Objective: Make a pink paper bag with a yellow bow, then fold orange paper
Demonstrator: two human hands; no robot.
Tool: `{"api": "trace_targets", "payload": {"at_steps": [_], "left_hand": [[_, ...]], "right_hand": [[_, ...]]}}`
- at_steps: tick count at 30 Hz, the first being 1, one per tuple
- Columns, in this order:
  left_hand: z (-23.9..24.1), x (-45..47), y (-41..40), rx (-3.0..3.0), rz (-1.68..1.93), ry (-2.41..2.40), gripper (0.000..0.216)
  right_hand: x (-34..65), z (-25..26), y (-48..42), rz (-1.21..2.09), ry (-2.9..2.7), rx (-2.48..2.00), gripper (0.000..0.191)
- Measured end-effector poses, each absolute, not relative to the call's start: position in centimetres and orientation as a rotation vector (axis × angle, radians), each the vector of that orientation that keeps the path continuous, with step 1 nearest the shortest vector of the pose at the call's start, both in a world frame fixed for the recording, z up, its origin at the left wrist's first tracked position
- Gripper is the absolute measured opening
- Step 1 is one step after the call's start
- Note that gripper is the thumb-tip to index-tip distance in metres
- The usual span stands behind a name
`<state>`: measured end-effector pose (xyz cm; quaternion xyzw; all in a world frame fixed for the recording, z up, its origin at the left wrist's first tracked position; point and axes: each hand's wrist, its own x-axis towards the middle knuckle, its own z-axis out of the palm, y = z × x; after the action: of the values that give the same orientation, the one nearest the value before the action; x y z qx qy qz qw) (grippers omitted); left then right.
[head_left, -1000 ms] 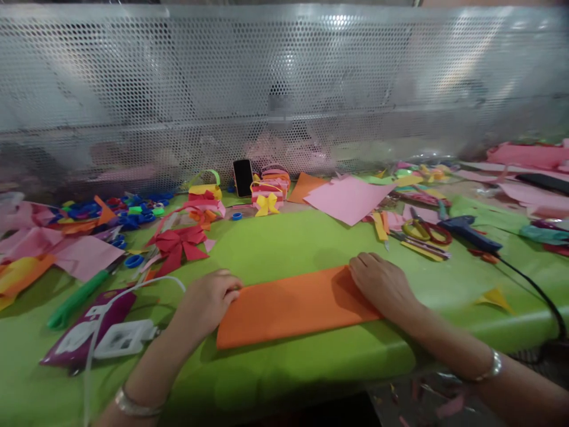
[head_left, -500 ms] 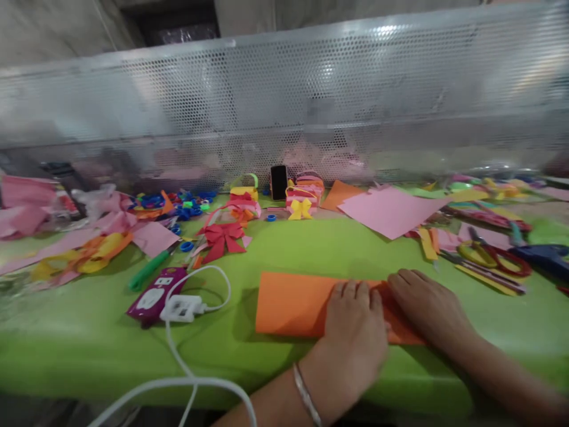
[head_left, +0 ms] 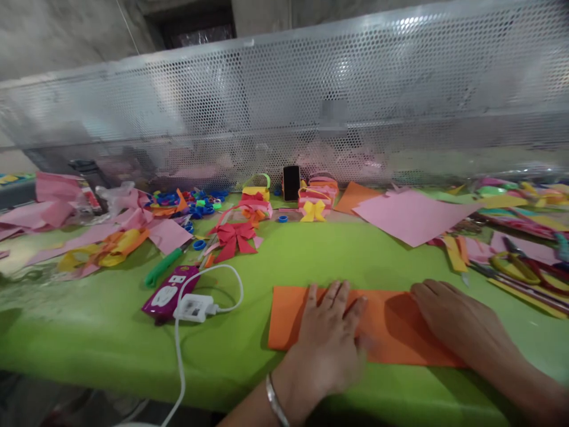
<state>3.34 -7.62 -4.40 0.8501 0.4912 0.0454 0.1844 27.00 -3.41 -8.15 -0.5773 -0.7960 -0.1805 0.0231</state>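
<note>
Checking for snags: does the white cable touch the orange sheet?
No, the white cable lies left of the orange sheet, with green tabletop between them.

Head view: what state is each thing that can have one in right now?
Orange sheet: flat on the green table
Left hand: flat on the sheet, fingers spread
Right hand: resting on the sheet's right end
Phone: standing upright, screen dark
Cable: looped, plugged into the white box
Red bow: made up, tails spread
Scissors: lying down, open or shut unclear
</note>
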Motion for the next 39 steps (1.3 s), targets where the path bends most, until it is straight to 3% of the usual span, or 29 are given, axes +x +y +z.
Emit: {"api": "trace_targets", "payload": {"at_steps": [10, 15, 20, 24, 29, 33, 39], "left_hand": [[-4.5, -0.1, -8.9, 2.552, 0.061, 1.716, 0.05], [-5.5, -0.5, -8.4, 2.726, 0.122, 1.729, 0.05], [-5.9, -0.9, -7.9, 2.817, 0.106, 1.655, 0.052], [-5.5, -0.6, -7.8, 2.801, 0.049, 1.671, 0.051], [-4.7, -0.4, -7.8, 2.773, -0.013, 1.664, 0.051], [-4.8, -0.5, -7.8, 2.773, 0.017, 1.661, 0.051], [-5.3, -0.6, -8.0, 2.809, 0.08, 1.708, 0.053]], "right_hand": [[25.9, -5.8, -3.6, -0.538, -2.369, -1.892, 0.023], [21.4, -4.1, -7.6, -0.526, -2.369, -1.54, 0.039], [16.3, -6.8, -11.5, -0.302, -2.513, -1.25, 0.071], [20.5, -8.1, -12.2, -0.256, -2.462, -1.442, 0.066], [28.8, -8.3, -13.8, -0.479, -2.326, -1.688, 0.052], [27.8, -7.7, -14.2, -0.589, -2.148, -1.785, 0.053], [18.9, -7.9, -12.7, -0.32, -2.404, -1.252, 0.069]]}}
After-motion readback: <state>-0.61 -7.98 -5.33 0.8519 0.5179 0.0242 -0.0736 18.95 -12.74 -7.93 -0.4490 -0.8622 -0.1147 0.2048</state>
